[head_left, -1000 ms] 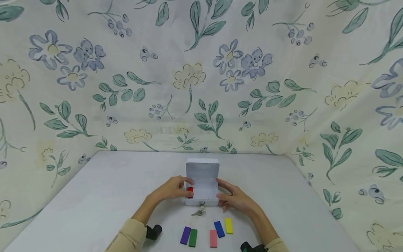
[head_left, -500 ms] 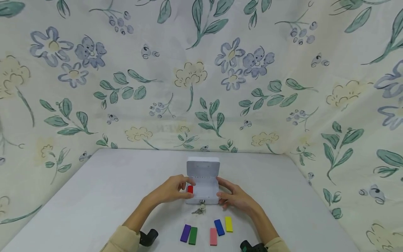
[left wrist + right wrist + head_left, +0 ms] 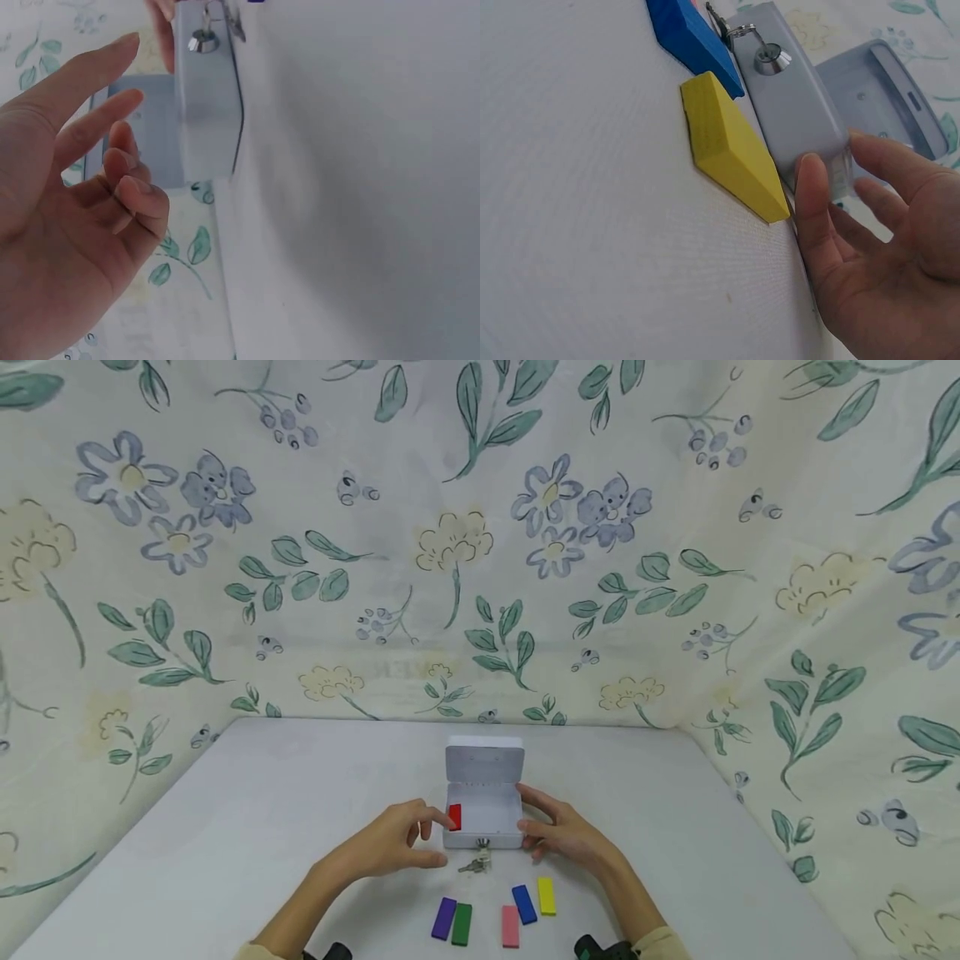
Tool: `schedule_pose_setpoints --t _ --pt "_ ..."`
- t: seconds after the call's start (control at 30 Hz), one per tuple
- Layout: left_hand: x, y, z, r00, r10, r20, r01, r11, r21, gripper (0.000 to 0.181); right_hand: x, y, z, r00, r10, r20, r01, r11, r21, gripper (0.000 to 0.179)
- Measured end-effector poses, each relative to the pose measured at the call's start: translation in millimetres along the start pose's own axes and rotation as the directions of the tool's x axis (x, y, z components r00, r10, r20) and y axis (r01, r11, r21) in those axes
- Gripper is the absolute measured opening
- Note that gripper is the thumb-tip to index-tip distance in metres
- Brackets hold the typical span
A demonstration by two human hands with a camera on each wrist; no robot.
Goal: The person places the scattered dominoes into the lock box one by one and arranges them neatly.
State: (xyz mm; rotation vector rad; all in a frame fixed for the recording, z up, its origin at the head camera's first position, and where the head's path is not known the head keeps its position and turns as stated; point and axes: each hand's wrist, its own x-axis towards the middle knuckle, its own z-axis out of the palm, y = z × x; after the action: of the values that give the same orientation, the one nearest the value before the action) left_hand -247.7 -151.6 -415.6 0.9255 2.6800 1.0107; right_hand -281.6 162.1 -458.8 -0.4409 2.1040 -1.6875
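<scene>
A small grey-white metal cash box (image 3: 491, 810) stands with its lid (image 3: 484, 763) raised. A red block (image 3: 455, 812) sits inside against its left wall. At that wall is my left hand (image 3: 393, 842), index finger reaching to the red block and thumb extended apart in front of the box; it grips nothing. My right hand (image 3: 562, 832) rests its thumb and fingers against the box's right side, as the right wrist view also shows. From the front lock (image 3: 771, 58) hang keys (image 3: 474, 864) on a ring.
In front of the box lie a purple block (image 3: 444, 918), a green block (image 3: 461, 924), a pink block (image 3: 510, 927), a blue block (image 3: 524, 904) and a yellow block (image 3: 546, 896) on the white table (image 3: 300, 785). Floral cloth (image 3: 390, 568) hangs behind.
My left thumb and fingers have let go of the red block, which stays in the box. The left hand has drawn back left and toward me; the right hand has stayed in place.
</scene>
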Motion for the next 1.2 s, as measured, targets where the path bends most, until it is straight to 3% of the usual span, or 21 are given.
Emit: schedule_pose_setpoints --t 0.3,0.63,0.93,1.2 --pt "-13.6 -1.6 7.2 0.997 -0.034 0.063 0.036 0.999 -0.04 0.052 -1.1 1.8 2.6 1.0 -0.006 0.003 0.006 1.0 0.01 0.07" --pt "-19.4 3.1 13.4 0.974 -0.094 0.206 0.115 0.989 -0.093 0.048 -1.5 0.7 1.1 1.0 -0.009 -0.001 0.009 1.0 0.008 0.069" --pt "-25.5 -2.7 17.1 0.962 -0.035 0.272 0.057 0.996 -0.075 0.043 -2.0 0.2 1.4 1.0 -0.005 -0.007 0.005 1.0 0.013 0.07" --pt "-25.3 -3.7 18.7 0.953 -0.047 0.299 0.076 0.993 -0.086 0.042 -1.6 -0.6 0.7 1.0 0.002 -0.013 -0.002 1.0 0.0 0.069"
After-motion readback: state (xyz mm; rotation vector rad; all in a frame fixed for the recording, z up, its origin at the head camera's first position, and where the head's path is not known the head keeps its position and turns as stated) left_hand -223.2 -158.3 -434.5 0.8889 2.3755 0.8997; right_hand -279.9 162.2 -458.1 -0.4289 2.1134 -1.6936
